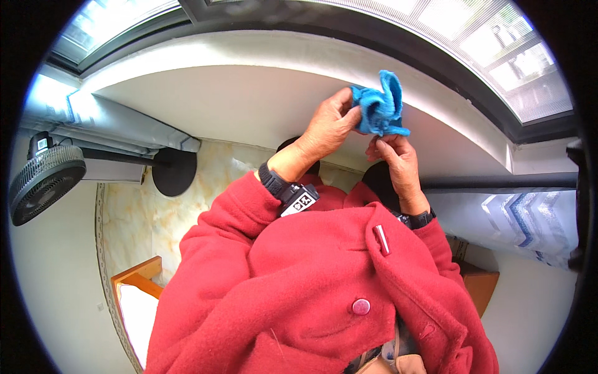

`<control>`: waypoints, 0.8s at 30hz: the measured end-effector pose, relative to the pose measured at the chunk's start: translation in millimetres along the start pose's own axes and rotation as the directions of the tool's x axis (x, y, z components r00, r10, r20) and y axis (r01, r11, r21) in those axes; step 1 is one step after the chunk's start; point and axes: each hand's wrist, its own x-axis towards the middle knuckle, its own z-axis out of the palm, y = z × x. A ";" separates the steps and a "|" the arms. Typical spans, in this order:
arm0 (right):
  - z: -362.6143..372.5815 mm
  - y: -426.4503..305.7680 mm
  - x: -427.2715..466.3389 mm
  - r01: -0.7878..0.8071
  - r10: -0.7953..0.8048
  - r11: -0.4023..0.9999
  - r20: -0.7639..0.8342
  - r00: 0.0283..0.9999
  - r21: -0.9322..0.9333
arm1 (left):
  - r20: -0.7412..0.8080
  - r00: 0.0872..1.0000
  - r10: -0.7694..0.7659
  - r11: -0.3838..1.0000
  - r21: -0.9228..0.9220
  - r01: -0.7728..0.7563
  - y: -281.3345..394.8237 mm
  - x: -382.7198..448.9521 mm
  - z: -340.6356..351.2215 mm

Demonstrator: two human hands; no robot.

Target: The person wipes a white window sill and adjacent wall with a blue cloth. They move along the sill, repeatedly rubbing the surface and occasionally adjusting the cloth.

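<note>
A crumpled blue cloth (380, 110) is held up in front of the pale wall below the window sill. My left hand (332, 122) grips its left side between thumb and fingers. Below the cloth, my right hand (397, 156) pinches its lower edge between thumb and fingertips. One upper fold of the cloth stands up beside the sill. Both wrists carry black straps with small devices, and red coat sleeves cover the forearms. The fingertips behind the cloth are partly hidden.
The white window sill (280, 49) curves across the top under a dark window frame. A black fan (46, 177) on a round base stands at left, beside a curtain. Another patterned curtain (514, 219) hangs at right. Wooden furniture (135, 276) shows at lower left.
</note>
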 end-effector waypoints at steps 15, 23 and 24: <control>-0.8 14.8 -11.7 -0.182 0.180 0.983 -0.070 0.981 -0.029 | -0.352 0.936 -0.026 0.979 -0.199 -0.047 36.5 -17.8 -43.4; -2.4 17.9 -17.8 -0.263 0.258 0.961 -0.066 0.964 -0.083 | -0.453 0.887 -0.087 0.969 -0.245 -0.029 31.5 -20.7 -58.6; -4.8 19.3 -18.6 -0.267 0.262 0.960 -0.062 0.963 -0.081 | -0.455 0.890 0.034 0.981 -0.157 -0.118 43.8 -17.5 -72.8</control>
